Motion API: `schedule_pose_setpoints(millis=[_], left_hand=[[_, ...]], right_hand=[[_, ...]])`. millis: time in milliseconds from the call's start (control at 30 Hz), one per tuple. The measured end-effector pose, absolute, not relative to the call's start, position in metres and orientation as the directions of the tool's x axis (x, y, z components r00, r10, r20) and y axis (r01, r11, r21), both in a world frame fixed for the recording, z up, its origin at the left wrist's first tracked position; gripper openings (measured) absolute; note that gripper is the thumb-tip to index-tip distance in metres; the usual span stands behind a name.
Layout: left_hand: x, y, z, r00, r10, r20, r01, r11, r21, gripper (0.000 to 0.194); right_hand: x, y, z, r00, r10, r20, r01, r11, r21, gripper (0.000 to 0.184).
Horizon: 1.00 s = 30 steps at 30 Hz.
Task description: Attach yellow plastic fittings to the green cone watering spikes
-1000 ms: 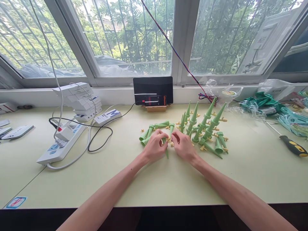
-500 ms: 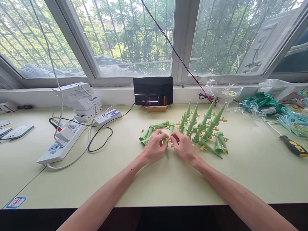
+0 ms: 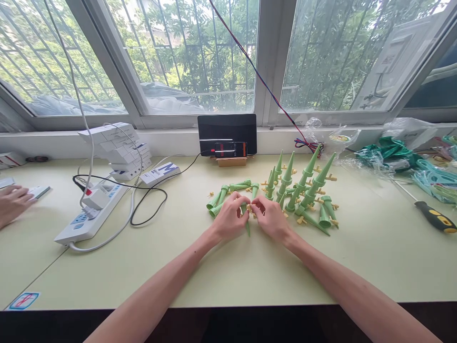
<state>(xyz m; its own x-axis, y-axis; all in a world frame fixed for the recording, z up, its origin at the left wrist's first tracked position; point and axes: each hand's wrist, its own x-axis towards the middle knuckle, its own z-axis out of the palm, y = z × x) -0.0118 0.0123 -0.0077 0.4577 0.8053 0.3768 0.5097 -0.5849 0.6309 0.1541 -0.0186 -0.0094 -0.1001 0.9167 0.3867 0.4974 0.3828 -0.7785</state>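
Note:
My left hand [image 3: 231, 216] is closed on a green plant watering spike [image 3: 247, 227], its pointed end hanging down toward the table. Fingertips of my right hand [image 3: 273, 218] pinch a small yellow valve [image 3: 249, 208] against the side of that spike. How far the valve sits in the spike is hidden by my fingers. Beyond my left hand lie several loose green spikes [image 3: 223, 193]. To the right of my right hand, green spikes with yellow valves [image 3: 310, 190] stand upright in stacks, and others lie on their sides.
A white power strip [image 3: 89, 216] with cables and stacked white boxes [image 3: 123, 150] are on the left. A phone [image 3: 231, 149] leans on a black tablet [image 3: 228, 125] at the back. A screwdriver [image 3: 433, 215] lies right, near plastic bags [image 3: 389, 155]. Another person's hand [image 3: 14, 204] is at far left.
Another person's hand has come in at the far left, over the flat white items there. My right fingertips have shifted slightly left at the valve; my left hand stays put.

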Motion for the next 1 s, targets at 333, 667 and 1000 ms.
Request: schedule_pose_setpoints(millis=[333, 667, 1000], left_hand=[[-0.0113, 0.0122, -0.0070, 0.458, 0.805, 0.377, 0.509, -0.585, 0.631, 0.019], [-0.0104, 0.0118, -0.0067, 0.457, 0.803, 0.383, 0.485, -0.586, 0.649, 0.020], [-0.0103, 0.0122, -0.0047, 0.416, 0.806, 0.421, 0.427, -0.582, 0.692, 0.021]], right_hand=[[0.1536, -0.0178, -0.0085, -0.113, 0.916, 0.385, 0.487, 0.389, -0.782, 0.013], [0.1535, -0.0182, -0.0068, -0.122, 0.916, 0.383, 0.487, 0.392, -0.781, 0.014], [0.1546, -0.0170, -0.0103, -0.089, 0.925, 0.370, 0.469, 0.367, -0.803, 0.016]])
